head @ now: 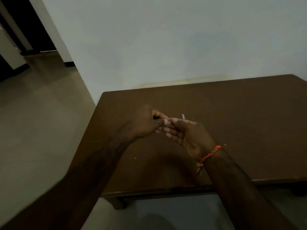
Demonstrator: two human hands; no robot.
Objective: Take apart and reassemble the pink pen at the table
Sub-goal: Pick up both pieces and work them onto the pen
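Both hands meet above the brown table (232, 113), near its left side. My left hand (142, 123) pinches one end of the pink pen (168, 122) between thumb and fingers. My right hand (187, 135), with an orange thread band at the wrist, grips the other end, palm turned up. Only a short pale stretch of the pen shows between the fingertips. A pink tip (183, 116) sticks up behind my right fingers; whether it is joined to the rest is hidden.
The table stands against a pale wall (166, 39). Its front edge (166, 190) runs just below my wrists. Tiled floor (41, 122) lies to the left, with a dark doorway (20, 22) at the far left. Small white specks dot the tabletop.
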